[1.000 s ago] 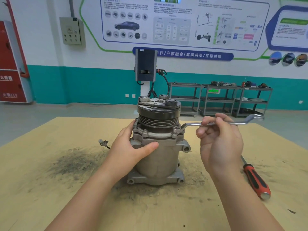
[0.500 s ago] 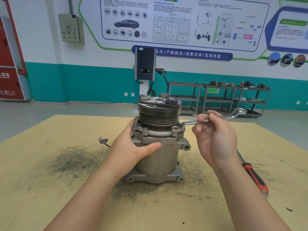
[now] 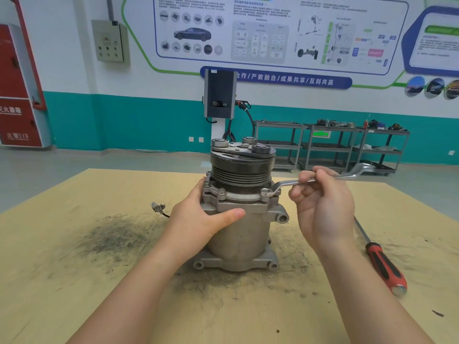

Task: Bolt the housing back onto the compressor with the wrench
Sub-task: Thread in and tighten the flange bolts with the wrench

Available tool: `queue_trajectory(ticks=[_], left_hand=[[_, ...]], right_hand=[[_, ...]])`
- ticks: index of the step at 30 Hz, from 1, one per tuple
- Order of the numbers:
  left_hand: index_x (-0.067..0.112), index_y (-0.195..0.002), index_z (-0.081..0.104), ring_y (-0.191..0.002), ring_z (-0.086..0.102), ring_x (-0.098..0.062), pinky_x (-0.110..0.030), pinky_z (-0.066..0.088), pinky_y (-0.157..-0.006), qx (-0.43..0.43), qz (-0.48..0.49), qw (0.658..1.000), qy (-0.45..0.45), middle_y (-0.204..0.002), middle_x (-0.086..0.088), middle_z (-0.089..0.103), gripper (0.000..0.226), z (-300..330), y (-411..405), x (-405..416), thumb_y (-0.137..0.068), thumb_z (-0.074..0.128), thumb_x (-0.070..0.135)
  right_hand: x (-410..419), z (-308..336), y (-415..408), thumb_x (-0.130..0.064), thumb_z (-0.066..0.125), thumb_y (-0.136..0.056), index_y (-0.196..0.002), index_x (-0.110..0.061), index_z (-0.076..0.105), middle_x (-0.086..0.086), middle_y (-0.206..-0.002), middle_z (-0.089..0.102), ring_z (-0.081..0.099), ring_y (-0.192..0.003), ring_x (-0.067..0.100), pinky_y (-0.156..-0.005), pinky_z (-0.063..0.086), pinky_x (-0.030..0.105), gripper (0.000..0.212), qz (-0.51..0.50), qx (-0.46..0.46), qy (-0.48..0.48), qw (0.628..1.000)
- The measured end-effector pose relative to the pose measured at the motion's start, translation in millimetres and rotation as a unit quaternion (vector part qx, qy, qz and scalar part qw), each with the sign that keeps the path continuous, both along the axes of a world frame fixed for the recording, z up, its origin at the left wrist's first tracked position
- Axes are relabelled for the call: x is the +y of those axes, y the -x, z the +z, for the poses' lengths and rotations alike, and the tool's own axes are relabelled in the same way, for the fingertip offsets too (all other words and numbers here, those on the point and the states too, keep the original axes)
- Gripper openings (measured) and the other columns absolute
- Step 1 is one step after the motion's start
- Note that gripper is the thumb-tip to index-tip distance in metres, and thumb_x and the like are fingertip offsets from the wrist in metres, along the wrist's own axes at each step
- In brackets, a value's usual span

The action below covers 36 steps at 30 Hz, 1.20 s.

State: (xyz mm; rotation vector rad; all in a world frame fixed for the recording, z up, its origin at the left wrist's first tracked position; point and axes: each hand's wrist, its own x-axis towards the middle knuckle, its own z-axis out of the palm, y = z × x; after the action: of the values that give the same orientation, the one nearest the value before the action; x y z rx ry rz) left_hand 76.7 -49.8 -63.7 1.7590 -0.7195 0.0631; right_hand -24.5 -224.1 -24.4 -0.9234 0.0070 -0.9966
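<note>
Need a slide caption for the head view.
Left hand steadies compressor; right hand holds wrench on bolt.

A pale wooden tabletop [image 3: 74, 306] carries everything here. The compressor [image 3: 238, 234] stands upright on its flanged base near the middle of the tabletop. Dark, sooty grime [image 3: 116, 237] is smeared over the wood to the left of the compressor, and more of it spreads around and in front of the base. A small plug on a thin wire [image 3: 159, 208] lies left of the compressor, just beyond the grime. To the right of the compressor, well apart from it, a screwdriver [image 3: 385, 266] with a red and black handle lies flat, its shaft pointing away toward the far edge.
</note>
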Motion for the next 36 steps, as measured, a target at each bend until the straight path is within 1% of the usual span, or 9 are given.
queue_trajectory(ticks=[3, 6, 11, 14, 16, 19, 22, 32, 36], left_hand=[[0.045, -0.137, 0.048, -0.099, 0.053, 0.023, -0.006, 0.040, -0.079, 0.001, 0.001, 1.000, -0.001, -0.109, 0.040, 0.061, 0.101, 0.7, -1.3, 0.3, -0.045, 0.072, 0.077], [0.051, -0.127, 0.050, -0.097, 0.051, 0.028, -0.008, 0.041, -0.078, -0.001, 0.003, 1.000, -0.001, -0.102, 0.047, 0.060, 0.084, -1.5, -2.1, 0.5, -0.051, 0.076, 0.074], [0.051, -0.110, 0.056, -0.091, 0.057, 0.023, -0.009, 0.043, -0.072, -0.010, 0.012, 1.000, 0.003, -0.098, 0.044, 0.063, 0.065, -2.9, -3.4, -0.9, -0.052, 0.077, 0.070], [0.049, -0.104, 0.055, -0.084, 0.056, 0.026, -0.002, 0.043, -0.063, -0.021, 0.014, 1.000, 0.007, -0.089, 0.047, 0.061, 0.069, -0.7, -2.5, -2.2, -0.043, 0.072, 0.076], [0.052, -0.108, 0.054, -0.091, 0.057, 0.023, -0.006, 0.044, -0.070, -0.018, 0.009, 1.000, 0.012, -0.096, 0.046, 0.062, 0.071, -2.1, -2.5, -1.4, -0.045, 0.075, 0.077], [0.057, -0.109, 0.051, -0.097, 0.056, 0.022, -0.012, 0.046, -0.076, -0.008, 0.007, 1.000, 0.011, -0.103, 0.048, 0.059, 0.069, -3.9, -2.4, 0.1, -0.047, 0.076, 0.077], [0.063, -0.104, 0.049, -0.095, 0.054, 0.025, -0.012, 0.045, -0.076, -0.009, 0.005, 1.000, 0.007, -0.099, 0.052, 0.057, 0.066, -1.8, -0.8, 0.1, -0.045, 0.073, 0.081], [0.069, -0.100, 0.050, -0.095, 0.053, 0.027, -0.013, 0.043, -0.075, -0.011, 0.005, 1.000, 0.009, -0.101, 0.051, 0.056, 0.058, -2.2, 0.1, -0.4, -0.048, 0.072, 0.079], [0.071, -0.099, 0.049, -0.094, 0.053, 0.026, -0.014, 0.044, -0.076, -0.006, 0.004, 1.000, 0.010, -0.101, 0.051, 0.057, 0.058, -2.3, 0.3, -0.2, -0.047, 0.072, 0.080]], right_hand=[[21.7, -15.6, 3.6, -0.009, 0.034, -0.102, -0.094, -0.015, 0.043, 0.000, -0.067, 0.064, 0.055, -0.050, 0.017, -0.053, 0.047, 0.026, 0.014, -0.157, -0.055, 0.083, 0.982], [42.7, -28.4, 4.9, -0.018, 0.039, -0.102, -0.094, -0.026, 0.047, 0.007, -0.078, 0.063, 0.060, -0.061, 0.017, -0.062, 0.049, 0.029, 0.014, -0.286, -0.127, 0.233, 0.921], [62.1, -41.6, 2.1, -0.028, 0.048, -0.101, -0.092, -0.012, 0.062, -0.002, -0.089, 0.063, 0.061, -0.082, 0.017, -0.074, 0.050, 0.033, 0.023, -0.301, -0.110, 0.466, 0.825], [64.9, -36.0, 3.4, -0.027, 0.048, -0.101, -0.086, -0.004, 0.065, 0.004, -0.084, 0.063, 0.058, -0.079, 0.019, -0.070, 0.049, 0.037, 0.032, -0.300, -0.097, 0.504, 0.804], [61.3, -27.2, 8.2, -0.031, 0.041, -0.103, -0.087, -0.008, 0.060, 0.004, -0.083, 0.060, 0.058, -0.079, 0.017, -0.073, 0.049, 0.029, 0.034, -0.267, -0.117, 0.467, 0.835], [47.9, -12.8, 17.3, -0.024, 0.036, -0.104, -0.083, -0.017, 0.049, 0.003, -0.077, 0.057, 0.054, -0.068, 0.015, -0.068, 0.046, 0.025, 0.026, -0.188, -0.136, 0.275, 0.933], [32.1, -5.7, 19.4, -0.023, 0.035, -0.102, -0.078, -0.013, 0.048, -0.001, -0.068, 0.061, 0.052, -0.057, 0.015, -0.061, 0.047, 0.023, 0.029, -0.072, -0.102, 0.110, 0.986], [-2.5, 1.5, 12.0, -0.019, 0.035, -0.103, -0.067, -0.013, 0.052, 0.003, -0.063, 0.057, 0.050, -0.052, 0.016, -0.052, 0.043, 0.025, 0.040, 0.110, -0.027, -0.018, 0.993], [11.7, -5.6, 7.5, -0.020, 0.033, -0.105, -0.070, -0.013, 0.047, 0.000, -0.061, 0.057, 0.051, -0.050, 0.014, -0.051, 0.044, 0.024, 0.038, 0.007, -0.043, 0.008, 0.999]])
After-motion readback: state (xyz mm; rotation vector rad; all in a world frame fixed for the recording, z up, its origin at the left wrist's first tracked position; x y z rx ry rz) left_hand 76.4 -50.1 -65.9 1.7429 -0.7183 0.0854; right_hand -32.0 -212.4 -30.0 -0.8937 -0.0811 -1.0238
